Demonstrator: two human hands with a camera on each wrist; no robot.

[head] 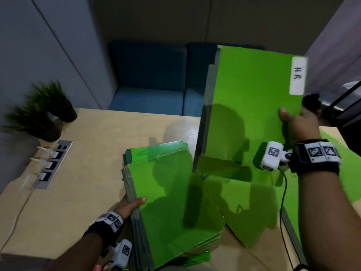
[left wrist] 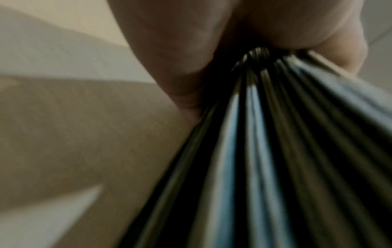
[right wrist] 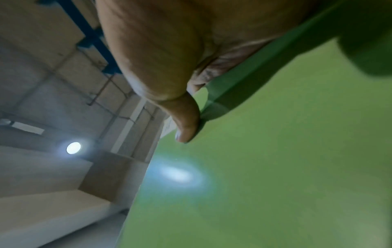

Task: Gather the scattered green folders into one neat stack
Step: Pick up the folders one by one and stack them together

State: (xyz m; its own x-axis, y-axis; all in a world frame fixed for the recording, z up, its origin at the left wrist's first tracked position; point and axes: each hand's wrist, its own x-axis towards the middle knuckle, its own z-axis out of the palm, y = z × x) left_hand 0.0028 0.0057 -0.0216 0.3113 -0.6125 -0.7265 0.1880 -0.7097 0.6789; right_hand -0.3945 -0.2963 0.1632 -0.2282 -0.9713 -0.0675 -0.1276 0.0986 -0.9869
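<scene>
Two bundles of green folders are in your grasp right now: your right hand has a raised bundle pinched at its right edge, thumb lying over the top cover and the other fingers hidden behind, so the bundle is up off the table and tilted, its far end over the blue sofa; the white label on its top corner reads HR, and from your right wrist you can see that thumb pressed onto the glossy green cover with a ceiling light reflected in it. Your left hand is clamped on the left edge of the lower stack, thumb on top, fingers underneath and out of sight; the left wrist view shows the layered edges of that stack fanning out from between thumb and palm. More green folders lie loose on the table, one under the raised bundle and overlapping the lower stack's right side, another out beyond your right wrist. Two small potted plants stand at the far left corner, beside a socket strip set into the tabletop
</scene>
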